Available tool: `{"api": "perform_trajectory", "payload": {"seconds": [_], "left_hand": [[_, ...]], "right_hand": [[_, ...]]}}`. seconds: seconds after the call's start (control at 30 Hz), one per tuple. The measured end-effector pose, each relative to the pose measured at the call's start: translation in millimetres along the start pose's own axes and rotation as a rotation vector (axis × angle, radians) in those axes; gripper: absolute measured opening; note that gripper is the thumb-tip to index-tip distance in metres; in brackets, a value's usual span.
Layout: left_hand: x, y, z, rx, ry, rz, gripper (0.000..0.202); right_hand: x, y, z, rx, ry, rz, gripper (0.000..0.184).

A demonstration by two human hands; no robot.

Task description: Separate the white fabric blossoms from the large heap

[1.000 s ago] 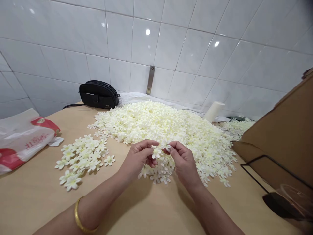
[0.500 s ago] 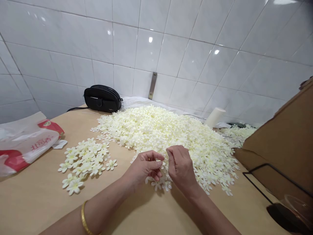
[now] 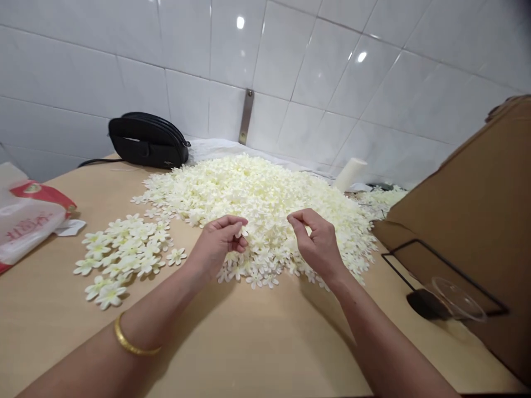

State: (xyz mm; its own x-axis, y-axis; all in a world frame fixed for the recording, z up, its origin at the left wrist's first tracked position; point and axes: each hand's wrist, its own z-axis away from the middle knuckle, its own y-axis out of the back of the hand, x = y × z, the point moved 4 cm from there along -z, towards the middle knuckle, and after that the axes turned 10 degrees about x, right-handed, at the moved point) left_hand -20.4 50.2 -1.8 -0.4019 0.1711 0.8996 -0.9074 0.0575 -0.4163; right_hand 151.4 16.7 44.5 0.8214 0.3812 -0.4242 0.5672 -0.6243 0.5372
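A large heap of cream-white artificial flowers lies in front of me on the table. At the heap's near left side is my left hand, its thumb and fingers pinched on a small white flower, mostly hidden by the fingers. My right hand hovers over the right part of the heap, thumb and forefinger pressed together; whatever is between those tips is too small to tell. The two hands are apart. Left of them spreads a smaller group of flowers, with one single flower beside it.
A black bag stands at the back left, and a red and white plastic bag lies at the left edge. On the right are a cardboard box, a black wire frame and a clear round lid. A white roll leans behind the heap.
My hands have moved apart, the left one leftward and the right one slightly right; both now sit higher in the view. The camera view has tilted down and shifted.
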Motion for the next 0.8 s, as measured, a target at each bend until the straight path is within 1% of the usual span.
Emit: {"api": "perform_trajectory", "payload": {"seconds": [0.07, 0.13, 0.2, 0.27, 0.3, 0.37, 0.43, 0.5, 0.63, 0.7, 0.8], "left_hand": [[-1.3, 2.7, -3.2, 0.012, -0.022, 0.008, 0.019], [-3.4, 5.7, -5.4, 0.043, -0.025, 0.010, 0.024], [-4.0, 9.3, -6.6, 0.091, -0.014, 0.011, 0.026], [-1.7, 12.9, -6.9, 0.130, -0.004, 0.016, 0.025], [0.4, 14.6, -6.7, 0.143, -0.001, 0.022, 0.024], [4.8, 17.9, -5.9, 0.166, 0.011, 0.045, 0.021], [8.0, 20.9, -5.1, 0.201, 0.032, 0.084, 0.017], [9.5, 22.2, -4.7, 0.228, 0.048, 0.134, 0.013], [10.5, 16.5, -7.7, 0.212, 0.085, 0.224, 0.013], [10.9, 12.0, -11.7, 0.213, 0.112, 0.262, 0.013], [12.0, 5.9, -19.0, 0.203, 0.117, 0.293, 0.014]], "right_hand": [[7.0, 4.6, 18.4, -0.092, -0.016, -0.012, 0.015], [12.2, 6.0, 36.4, -0.188, 0.004, 0.016, 0.016], [14.0, 5.8, 49.6, -0.253, 0.063, 0.091, 0.030], [12.6, 4.2, 56.4, -0.294, 0.147, 0.183, 0.042], [11.6, 3.0, 57.8, -0.309, 0.188, 0.219, 0.044], [10.6, -0.2, 58.2, -0.333, 0.251, 0.256, 0.043], [12.1, -2.7, 56.6, -0.316, 0.278, 0.251, 0.036], [15.1, -4.0, 54.4, -0.276, 0.268, 0.208, 0.028], [16.6, -0.5, 44.2, -0.153, 0.190, 0.056, 0.020], [13.2, 2.4, 34.1, -0.104, 0.145, -0.027, 0.018], [7.3, 3.8, 14.1, -0.056, 0.061, -0.111, 0.015]]}}
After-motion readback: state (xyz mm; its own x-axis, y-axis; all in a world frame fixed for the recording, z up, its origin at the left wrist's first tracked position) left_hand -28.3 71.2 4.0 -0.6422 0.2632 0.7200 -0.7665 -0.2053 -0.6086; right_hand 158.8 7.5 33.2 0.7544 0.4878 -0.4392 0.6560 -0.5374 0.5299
